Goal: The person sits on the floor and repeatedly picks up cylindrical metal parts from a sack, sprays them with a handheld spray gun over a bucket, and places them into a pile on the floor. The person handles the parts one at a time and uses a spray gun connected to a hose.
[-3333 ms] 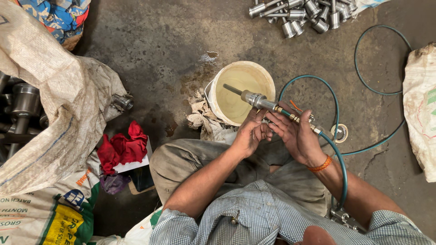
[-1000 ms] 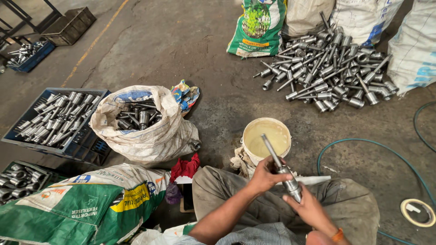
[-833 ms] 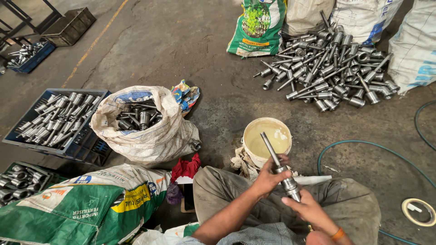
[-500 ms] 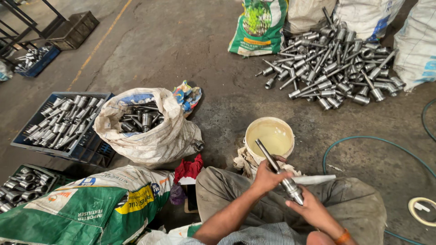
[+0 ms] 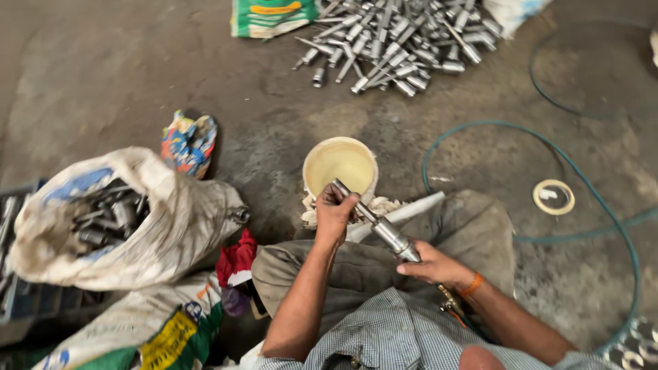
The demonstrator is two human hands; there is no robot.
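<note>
Over the person's lap, a long metal rod (image 5: 375,225) lies at a slant, its thin upper end reaching toward a cream-coloured bucket (image 5: 340,164) that stands on the concrete floor (image 5: 137,75) just past the knees. The left hand (image 5: 336,211) is closed around the thin upper part of the rod, close to the bucket's rim, and the right hand (image 5: 439,266), with an orange band at the wrist, is wrapped around the thicker lower end. Some pale rags (image 5: 384,205) are bunched at the foot of the bucket. Off to the person's left, an open white sack (image 5: 171,226) sits slumped on the floor with more metal parts showing in its mouth, and a red cloth (image 5: 236,257) lies between that sack and the person's leg. Beside the sack rests a crumpled, brightly printed bag (image 5: 188,142). Farther away, beyond the bucket, a heap of metal rods (image 5: 397,38) is spread on the floor. A green hose (image 5: 582,178) curves around the person's right side, and a pale ring of tape (image 5: 554,196) lies within its loop.
</note>
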